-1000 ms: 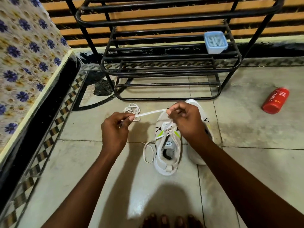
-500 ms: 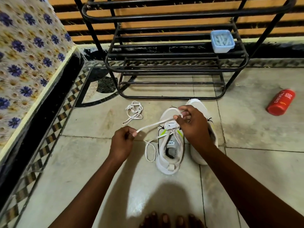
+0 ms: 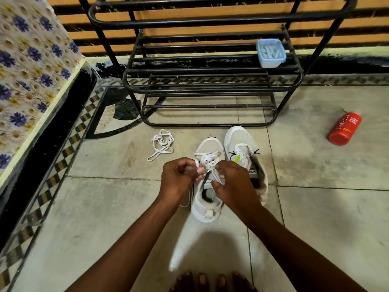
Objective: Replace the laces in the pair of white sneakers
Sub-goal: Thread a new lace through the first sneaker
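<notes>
Pinching the white lace (image 3: 207, 160) over the left sneaker (image 3: 208, 199), left hand (image 3: 179, 178) and right hand (image 3: 233, 182) grasp it tight; loose lace (image 3: 161, 144) lies beyond the left fingertips.

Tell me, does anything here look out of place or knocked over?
Two things. A red bottle lies on its side on the floor tiles, right of the shoe rack. A loose white lace sits tangled on the floor, left of the sneakers.
</notes>
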